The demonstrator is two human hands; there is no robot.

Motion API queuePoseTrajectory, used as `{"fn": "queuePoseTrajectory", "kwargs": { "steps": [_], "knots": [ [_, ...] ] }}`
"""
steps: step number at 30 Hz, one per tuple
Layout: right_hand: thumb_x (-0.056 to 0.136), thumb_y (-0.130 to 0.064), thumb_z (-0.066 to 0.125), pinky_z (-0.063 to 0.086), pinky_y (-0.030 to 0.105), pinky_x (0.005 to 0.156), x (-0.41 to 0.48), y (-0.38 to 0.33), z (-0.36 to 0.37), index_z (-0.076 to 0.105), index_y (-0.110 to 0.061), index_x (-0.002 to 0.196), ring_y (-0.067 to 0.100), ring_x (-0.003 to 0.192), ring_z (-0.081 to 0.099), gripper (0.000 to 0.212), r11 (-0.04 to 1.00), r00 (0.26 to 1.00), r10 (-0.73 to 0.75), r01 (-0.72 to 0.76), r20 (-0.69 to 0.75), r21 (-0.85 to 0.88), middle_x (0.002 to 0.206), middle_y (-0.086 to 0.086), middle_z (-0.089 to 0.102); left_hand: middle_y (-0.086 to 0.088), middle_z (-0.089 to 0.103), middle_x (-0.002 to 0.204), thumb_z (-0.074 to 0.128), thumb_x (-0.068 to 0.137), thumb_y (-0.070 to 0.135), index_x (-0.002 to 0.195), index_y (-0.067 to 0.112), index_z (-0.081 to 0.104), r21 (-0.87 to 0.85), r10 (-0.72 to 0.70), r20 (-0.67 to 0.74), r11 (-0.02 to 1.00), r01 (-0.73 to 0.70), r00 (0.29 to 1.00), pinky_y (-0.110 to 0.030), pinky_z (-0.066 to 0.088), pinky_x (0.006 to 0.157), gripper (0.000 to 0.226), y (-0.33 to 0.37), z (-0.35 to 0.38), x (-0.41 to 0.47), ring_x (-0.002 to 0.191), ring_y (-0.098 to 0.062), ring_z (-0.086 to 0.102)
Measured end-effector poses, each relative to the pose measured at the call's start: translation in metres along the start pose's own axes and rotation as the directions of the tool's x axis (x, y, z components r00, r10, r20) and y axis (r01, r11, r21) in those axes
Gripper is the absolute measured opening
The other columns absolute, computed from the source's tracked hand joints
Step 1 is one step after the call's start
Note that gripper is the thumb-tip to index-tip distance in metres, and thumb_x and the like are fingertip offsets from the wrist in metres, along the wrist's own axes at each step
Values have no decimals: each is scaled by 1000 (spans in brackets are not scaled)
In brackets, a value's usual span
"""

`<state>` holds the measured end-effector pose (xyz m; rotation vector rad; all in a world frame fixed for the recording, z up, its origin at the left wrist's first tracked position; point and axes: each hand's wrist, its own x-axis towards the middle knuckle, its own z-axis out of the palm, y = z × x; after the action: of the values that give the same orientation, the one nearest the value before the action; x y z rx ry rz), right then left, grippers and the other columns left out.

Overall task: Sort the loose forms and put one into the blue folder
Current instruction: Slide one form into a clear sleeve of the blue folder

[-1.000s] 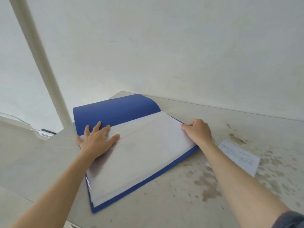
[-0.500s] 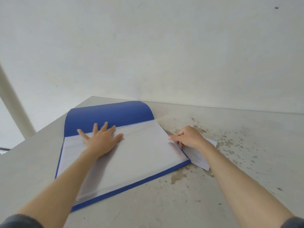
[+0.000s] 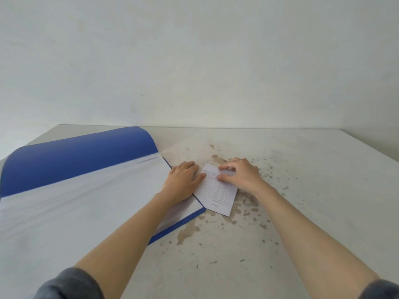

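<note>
The blue folder (image 3: 71,160) lies open on the left of the table, its clear sleeves (image 3: 75,208) spread flat. Just past its right edge lies a small lined form (image 3: 218,193). My left hand (image 3: 183,180) rests flat across the folder's right corner, its thumb touching the form's left edge. On the form's top end, my right hand (image 3: 239,175) has thumb and fingertips curled and pinching the paper. Whether more than one sheet lies there I cannot tell.
The pale table (image 3: 302,201) is stained with brown spots around and to the right of the form. A plain white wall rises behind the table's far edge. The table's right edge runs diagonally at the far right.
My left hand has slid from the middle of the sleeves to the folder's right corner. My right hand has left the folder's edge and landed on the form. The view has swung right.
</note>
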<state>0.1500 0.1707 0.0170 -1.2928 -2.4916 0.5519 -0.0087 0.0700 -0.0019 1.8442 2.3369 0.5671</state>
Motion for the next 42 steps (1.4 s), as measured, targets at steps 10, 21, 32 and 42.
{"fn": "queuePoseTrajectory", "kwargs": {
  "steps": [10, 21, 32, 42],
  "knots": [
    [81, -50, 63, 20, 38, 99, -3, 8, 6, 54, -28, 131, 13, 126, 31, 55, 998, 999, -33, 33, 2, 46, 133, -9, 45, -1, 45, 136, 59, 85, 37, 120, 24, 60, -235, -290, 10, 929, 284, 957, -42, 22, 105, 37, 27, -4, 27, 130, -23, 32],
    [84, -46, 62, 20, 39, 102, -7, 8, 7, 54, -29, 131, 13, 124, 31, 51, 998, 999, -33, 33, -6, 44, 132, -10, 44, -6, 52, 104, 77, 73, 14, 99, 15, 51, -389, -254, 257, 856, 340, 932, -30, 43, 81, 37, 33, -20, 49, 98, -23, 47],
    [85, -42, 61, 24, 43, 103, -3, 6, 4, 46, -34, 134, 14, 122, 36, 52, 988, 1000, -12, 8, 27, 154, 128, -8, 47, -2, 61, 96, 67, 83, 7, 109, 19, 50, -689, -234, -22, 708, 155, 972, -25, 54, 66, 34, 25, -13, 20, 86, -19, 61],
    [92, -11, 51, 47, 29, 70, -6, 5, -30, 66, -16, 96, 26, 89, 65, 17, 940, 994, 72, -39, -86, 339, 97, 4, 71, -3, 66, 92, 62, 88, 15, 109, 11, 63, -720, -201, -67, 688, 92, 977, -19, 46, 64, 21, 52, -3, 26, 77, -13, 59]
  ]
}}
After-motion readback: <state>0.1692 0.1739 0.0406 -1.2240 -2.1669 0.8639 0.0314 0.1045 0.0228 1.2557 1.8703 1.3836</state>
